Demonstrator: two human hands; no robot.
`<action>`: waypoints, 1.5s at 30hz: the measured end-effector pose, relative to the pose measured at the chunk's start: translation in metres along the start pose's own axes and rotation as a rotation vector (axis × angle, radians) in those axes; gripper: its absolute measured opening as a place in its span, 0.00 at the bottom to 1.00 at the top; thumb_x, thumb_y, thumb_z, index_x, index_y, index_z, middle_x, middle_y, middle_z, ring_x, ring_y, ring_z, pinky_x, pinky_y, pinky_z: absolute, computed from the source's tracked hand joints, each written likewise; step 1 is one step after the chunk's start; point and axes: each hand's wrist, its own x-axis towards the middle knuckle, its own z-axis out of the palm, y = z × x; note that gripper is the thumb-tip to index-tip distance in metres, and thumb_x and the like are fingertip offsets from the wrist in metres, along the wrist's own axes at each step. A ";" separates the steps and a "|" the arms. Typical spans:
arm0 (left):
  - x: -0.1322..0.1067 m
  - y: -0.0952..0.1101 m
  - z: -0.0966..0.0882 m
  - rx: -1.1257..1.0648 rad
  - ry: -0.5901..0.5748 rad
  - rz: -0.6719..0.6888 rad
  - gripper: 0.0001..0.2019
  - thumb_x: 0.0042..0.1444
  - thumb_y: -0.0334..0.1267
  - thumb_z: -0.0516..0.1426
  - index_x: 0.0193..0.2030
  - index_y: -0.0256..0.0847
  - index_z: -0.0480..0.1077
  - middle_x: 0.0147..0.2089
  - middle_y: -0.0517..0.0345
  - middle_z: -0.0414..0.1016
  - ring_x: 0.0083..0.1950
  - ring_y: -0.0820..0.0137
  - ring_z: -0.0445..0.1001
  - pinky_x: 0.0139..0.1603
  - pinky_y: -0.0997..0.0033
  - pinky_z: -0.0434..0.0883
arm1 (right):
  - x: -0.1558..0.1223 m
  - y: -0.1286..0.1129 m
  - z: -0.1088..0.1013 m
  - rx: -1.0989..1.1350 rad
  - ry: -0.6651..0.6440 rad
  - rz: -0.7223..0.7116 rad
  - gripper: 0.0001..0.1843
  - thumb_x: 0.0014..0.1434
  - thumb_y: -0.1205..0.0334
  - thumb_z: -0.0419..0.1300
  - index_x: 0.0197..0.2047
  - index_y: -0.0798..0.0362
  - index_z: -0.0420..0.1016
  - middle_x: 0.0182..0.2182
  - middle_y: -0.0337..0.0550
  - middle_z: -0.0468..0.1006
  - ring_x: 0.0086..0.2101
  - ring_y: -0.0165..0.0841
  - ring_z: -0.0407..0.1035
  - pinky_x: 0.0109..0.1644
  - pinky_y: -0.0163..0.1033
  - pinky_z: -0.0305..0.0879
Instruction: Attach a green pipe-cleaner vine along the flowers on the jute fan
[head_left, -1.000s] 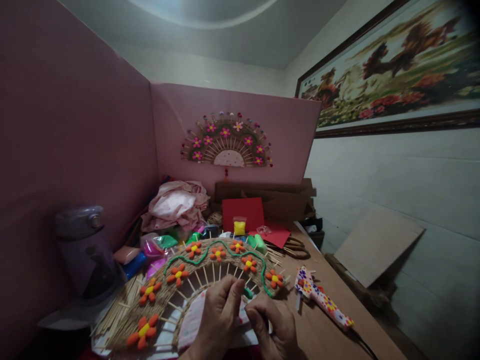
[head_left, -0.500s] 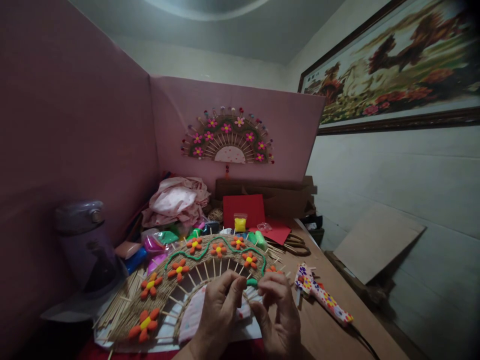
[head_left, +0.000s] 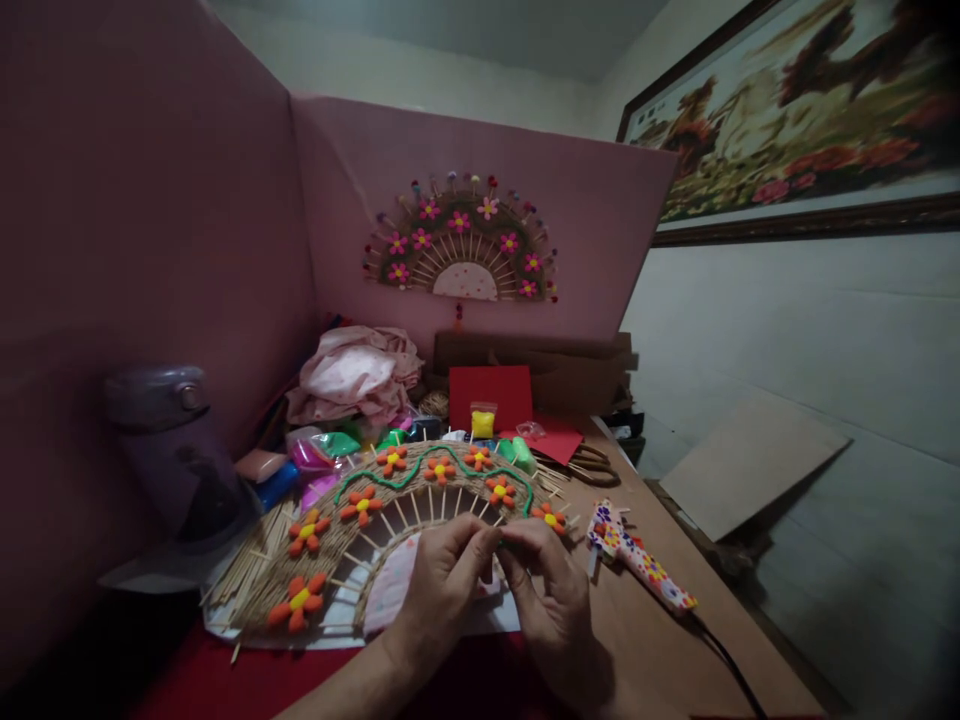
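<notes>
My left hand (head_left: 450, 575) and my right hand (head_left: 547, 580) meet fingertip to fingertip over the right part of a half-round fan. Both are closed in a pinch on a bit of green clay, mostly hidden by the fingers. The fan (head_left: 405, 497) is made of thin sticks wound with brown twine. It carries orange clay flowers with yellow centres, such as the orange flower (head_left: 297, 600) at its lower left, and a wavy green clay strand (head_left: 390, 484). A pale fabric half-circle (head_left: 386, 590) at its base is partly covered by my left hand.
Right of the fan lies a flower-patterned glue gun (head_left: 637, 560) with a black cord. Scissors (head_left: 594, 465), red paper (head_left: 489, 395) and bagged clay (head_left: 482, 424) sit behind. A bottle (head_left: 176, 460) stands left. A finished fan (head_left: 465, 240) hangs on the pink board (head_left: 585, 230).
My right fingers have moved in to meet my left fingertips, and the green clay, earlier plainly visible between the hands, is now mostly covered. The whole view has shifted slightly.
</notes>
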 end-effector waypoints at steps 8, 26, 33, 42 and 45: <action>0.000 0.000 0.001 -0.050 -0.005 -0.048 0.15 0.56 0.46 0.54 0.25 0.37 0.68 0.20 0.61 0.65 0.23 0.76 0.63 0.23 0.78 0.62 | -0.001 0.005 0.001 -0.036 0.012 -0.019 0.09 0.59 0.71 0.55 0.42 0.51 0.69 0.34 0.43 0.72 0.34 0.32 0.69 0.36 0.37 0.68; 0.004 -0.001 -0.001 -0.214 0.036 -0.091 0.14 0.53 0.47 0.56 0.35 0.36 0.70 0.24 0.60 0.68 0.25 0.75 0.65 0.22 0.79 0.61 | -0.004 0.014 0.002 -0.018 0.097 0.111 0.08 0.58 0.66 0.57 0.42 0.52 0.70 0.35 0.44 0.74 0.34 0.32 0.72 0.37 0.37 0.71; 0.009 -0.007 -0.003 -0.242 0.106 -0.114 0.11 0.49 0.43 0.60 0.28 0.36 0.69 0.19 0.65 0.64 0.20 0.79 0.60 0.20 0.80 0.58 | -0.001 0.009 0.001 -0.020 0.048 0.106 0.09 0.59 0.66 0.57 0.44 0.52 0.70 0.36 0.44 0.75 0.35 0.32 0.72 0.38 0.36 0.71; 0.011 0.000 -0.002 -0.409 0.079 -0.138 0.14 0.41 0.39 0.64 0.35 0.36 0.72 0.23 0.61 0.71 0.21 0.78 0.63 0.19 0.79 0.61 | 0.000 0.012 0.004 0.110 0.050 0.227 0.05 0.60 0.63 0.56 0.39 0.53 0.71 0.27 0.38 0.71 0.25 0.27 0.67 0.28 0.32 0.65; 0.012 0.001 -0.004 -0.424 0.077 -0.176 0.12 0.41 0.40 0.64 0.31 0.35 0.71 0.21 0.62 0.69 0.20 0.79 0.62 0.19 0.79 0.60 | -0.002 0.015 0.006 0.202 0.060 0.322 0.06 0.61 0.61 0.56 0.38 0.53 0.71 0.21 0.34 0.67 0.21 0.26 0.63 0.24 0.31 0.62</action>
